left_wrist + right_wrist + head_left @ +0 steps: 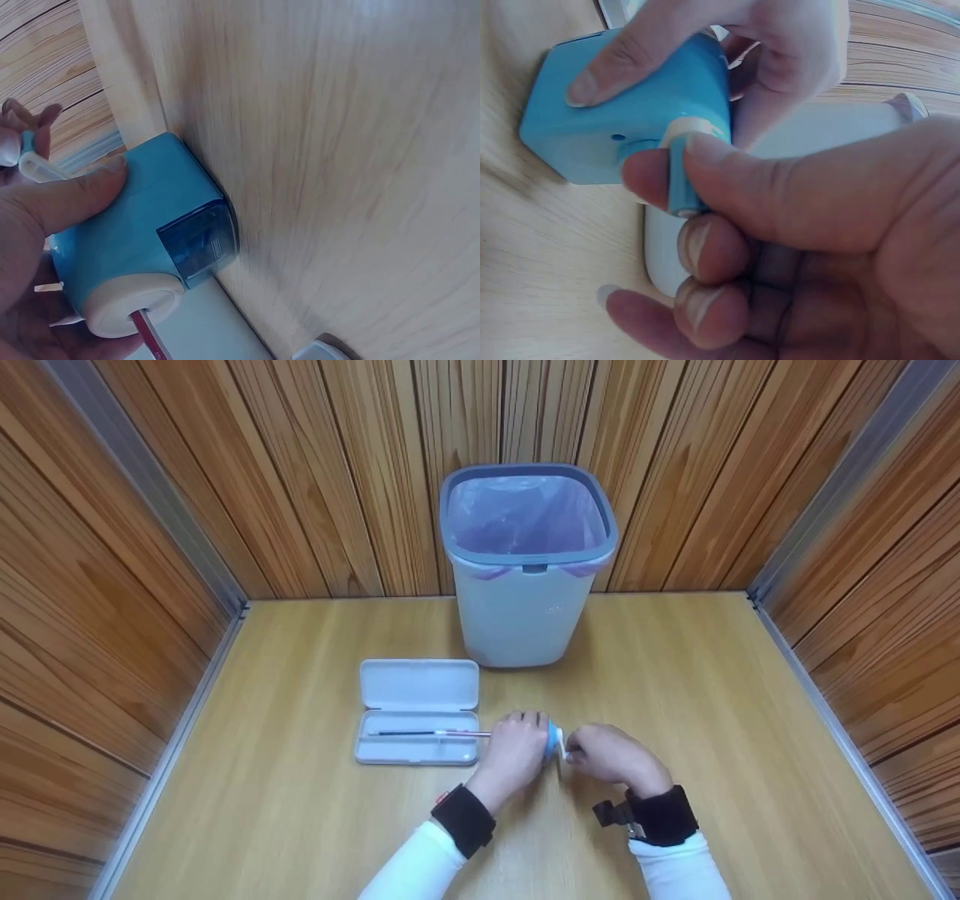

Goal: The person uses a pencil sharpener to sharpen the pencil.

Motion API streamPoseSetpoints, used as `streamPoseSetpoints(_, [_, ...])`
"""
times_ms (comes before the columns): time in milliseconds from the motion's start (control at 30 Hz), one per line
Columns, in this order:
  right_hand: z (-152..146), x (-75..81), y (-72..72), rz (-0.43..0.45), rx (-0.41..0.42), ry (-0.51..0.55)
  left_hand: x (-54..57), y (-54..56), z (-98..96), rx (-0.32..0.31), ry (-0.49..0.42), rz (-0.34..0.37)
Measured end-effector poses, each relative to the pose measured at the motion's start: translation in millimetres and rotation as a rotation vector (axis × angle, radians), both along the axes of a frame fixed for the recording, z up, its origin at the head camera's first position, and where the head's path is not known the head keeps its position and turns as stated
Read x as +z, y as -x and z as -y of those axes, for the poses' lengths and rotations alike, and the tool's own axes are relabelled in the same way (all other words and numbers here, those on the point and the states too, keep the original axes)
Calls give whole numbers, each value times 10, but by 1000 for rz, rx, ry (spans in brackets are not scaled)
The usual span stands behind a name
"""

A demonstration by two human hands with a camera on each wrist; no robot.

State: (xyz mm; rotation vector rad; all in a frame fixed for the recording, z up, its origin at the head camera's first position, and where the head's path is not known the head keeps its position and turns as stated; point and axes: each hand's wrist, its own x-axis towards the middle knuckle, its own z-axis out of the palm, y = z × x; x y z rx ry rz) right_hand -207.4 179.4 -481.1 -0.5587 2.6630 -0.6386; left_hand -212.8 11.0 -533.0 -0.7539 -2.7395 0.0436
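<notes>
My left hand [517, 746] grips a blue pencil sharpener [142, 217] from above, its thumb along the body. A dark red pencil [152, 337] sticks out of the sharpener's white front ring, and a see-through dark blue shavings drawer [199, 244] shows below. With thumb and forefinger my right hand [615, 754] pinches the blue knob [681, 180] of the white crank on the other end. The sharpener stands on the table. To the left lies an open light grey pencil case [418, 682], with a dark pen-like stick [405, 733] in its lower half.
A grey-white waste bin [525, 615] with a dark rim and a plastic liner stands at the back, behind the hands. Wood-panelled walls with metal edge strips enclose the wooden table [300, 817] at the back and on both sides.
</notes>
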Motion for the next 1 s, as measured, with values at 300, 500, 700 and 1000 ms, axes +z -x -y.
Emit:
streamPoseSetpoints(300, [-19,28,35,-57,7,28,9,13,15,-14,20,0])
streamPoseSetpoints(500, [-3,71,57,-60,-49,-14,11,22,21,-30,56,37])
streamPoseSetpoints(700, [0,72,80,-131,-39,-30,9,28,33,-34,40,15])
streamPoseSetpoints(1000, [-1,37,161,-237,-19,-46,17,22,36,-47,37,49])
